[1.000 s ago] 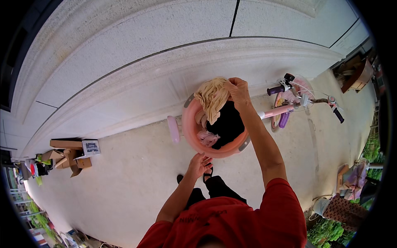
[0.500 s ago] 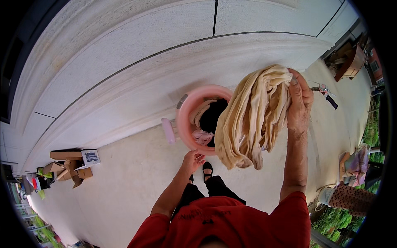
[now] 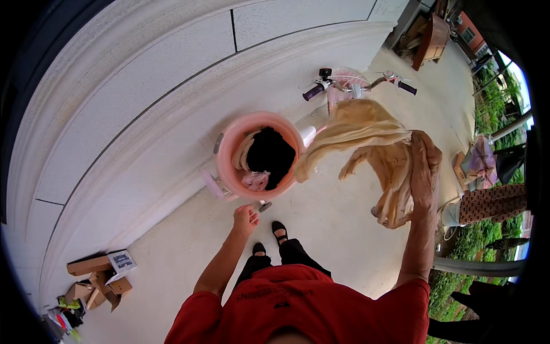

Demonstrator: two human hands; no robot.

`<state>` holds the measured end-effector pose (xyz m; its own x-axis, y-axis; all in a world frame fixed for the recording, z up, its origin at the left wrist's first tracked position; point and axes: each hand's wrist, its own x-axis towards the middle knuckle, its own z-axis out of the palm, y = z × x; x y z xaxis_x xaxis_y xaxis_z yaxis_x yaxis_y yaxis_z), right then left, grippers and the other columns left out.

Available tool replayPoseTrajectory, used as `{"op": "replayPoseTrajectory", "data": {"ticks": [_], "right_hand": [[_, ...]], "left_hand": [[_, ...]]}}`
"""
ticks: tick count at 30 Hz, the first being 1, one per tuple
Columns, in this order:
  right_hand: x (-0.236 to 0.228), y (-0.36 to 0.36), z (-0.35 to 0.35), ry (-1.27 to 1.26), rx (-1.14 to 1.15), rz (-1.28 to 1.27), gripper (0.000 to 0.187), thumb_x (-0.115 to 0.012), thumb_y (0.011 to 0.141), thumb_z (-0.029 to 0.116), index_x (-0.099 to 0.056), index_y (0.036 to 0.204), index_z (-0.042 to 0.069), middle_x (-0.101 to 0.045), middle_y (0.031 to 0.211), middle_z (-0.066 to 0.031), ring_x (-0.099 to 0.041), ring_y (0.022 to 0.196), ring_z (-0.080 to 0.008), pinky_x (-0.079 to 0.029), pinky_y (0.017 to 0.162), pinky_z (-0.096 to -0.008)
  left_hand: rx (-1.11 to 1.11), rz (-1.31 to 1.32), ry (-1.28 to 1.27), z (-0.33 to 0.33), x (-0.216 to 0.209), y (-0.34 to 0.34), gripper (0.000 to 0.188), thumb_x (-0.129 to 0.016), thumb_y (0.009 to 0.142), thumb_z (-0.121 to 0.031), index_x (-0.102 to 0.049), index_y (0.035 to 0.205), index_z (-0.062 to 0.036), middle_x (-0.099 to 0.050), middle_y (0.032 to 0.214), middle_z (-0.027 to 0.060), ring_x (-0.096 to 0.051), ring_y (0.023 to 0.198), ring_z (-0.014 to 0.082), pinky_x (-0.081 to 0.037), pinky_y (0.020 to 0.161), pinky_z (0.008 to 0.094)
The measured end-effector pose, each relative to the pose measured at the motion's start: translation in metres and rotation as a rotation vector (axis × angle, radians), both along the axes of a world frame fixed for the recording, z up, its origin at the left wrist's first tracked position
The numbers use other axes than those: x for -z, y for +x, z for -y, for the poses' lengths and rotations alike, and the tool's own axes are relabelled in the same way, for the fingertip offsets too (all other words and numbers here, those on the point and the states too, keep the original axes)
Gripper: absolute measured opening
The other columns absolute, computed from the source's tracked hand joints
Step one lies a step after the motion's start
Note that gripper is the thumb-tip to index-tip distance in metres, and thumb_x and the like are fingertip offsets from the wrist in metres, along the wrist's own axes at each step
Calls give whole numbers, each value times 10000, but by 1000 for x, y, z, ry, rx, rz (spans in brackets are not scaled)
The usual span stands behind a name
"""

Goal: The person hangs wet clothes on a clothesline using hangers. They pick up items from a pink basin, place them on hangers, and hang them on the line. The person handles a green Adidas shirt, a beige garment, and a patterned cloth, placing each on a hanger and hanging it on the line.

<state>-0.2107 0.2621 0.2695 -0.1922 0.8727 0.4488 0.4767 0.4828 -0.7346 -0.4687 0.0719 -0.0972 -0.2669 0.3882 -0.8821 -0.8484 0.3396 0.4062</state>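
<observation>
My right hand point(image 3: 425, 166), raised on the right, is closed on one end of a cream-coloured cloth garment point(image 3: 366, 129). The fabric is spread and swinging, with one part stretched left toward the tub and another hanging below the hand. A round pink plastic tub point(image 3: 226, 166) stands left of it, holding a bunched black cloth point(image 3: 272, 155), a pale pink cloth point(image 3: 256, 181) and some beige fabric. Just below the tub's near rim is my left hand point(image 3: 245, 219), its fingers loosely curled with nothing visible in them.
Beyond the garment stands a pink bicycle with purple handlebar grips point(image 3: 314, 92). A pale wall point(image 3: 143, 109) runs along the left and far side. Cardboard boxes point(image 3: 103, 278) lie at the lower left. A brown patterned cloth point(image 3: 494, 203) and bags are at the right.
The garment went from hanging in a bunch to swinging out wide as my right hand moved right and down. My left hand has come off the tub's rim. My view has turned, showing more bicycle.
</observation>
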Motion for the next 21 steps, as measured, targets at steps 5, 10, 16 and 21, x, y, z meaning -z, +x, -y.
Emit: {"op": "replayPoseTrajectory", "data": {"ticks": [5,10,16,21], "right_hand": [[28,46,12,-511,-156,-715,207,-566,885,188,-601,975,4,-623,857,-46,-583,744,-93,-491,652,-228],[29,74,65,-659,-117,-866,196,-532,895,168,-580,955,-13,-620,816,-54,-589,687,-107,-505,631,-242],[30,120,121,-682,-74,-1129,171,-502,901,151,-574,887,-3,-600,767,-44,-576,651,-109,-507,585,-249],[28,166,165,-680,-44,-1041,221,-568,884,216,-589,863,-3,-598,784,-36,-559,666,-88,-496,578,-249]], "left_hand": [[391,-149,373,-9,-110,35,266,-607,827,-270,-522,1037,-132,-559,917,10,-532,794,117,-421,679,303],[788,-264,762,-24,-187,91,550,-675,780,-302,-422,1234,-121,-529,1067,39,-515,910,106,-424,725,276],[762,-319,898,-8,-205,168,515,-680,775,-260,-427,1198,-108,-519,1057,30,-521,879,94,-457,687,258],[891,-224,890,-19,-199,177,212,-667,801,-293,-573,870,-115,-562,765,-45,-528,710,48,-462,615,217]]}}
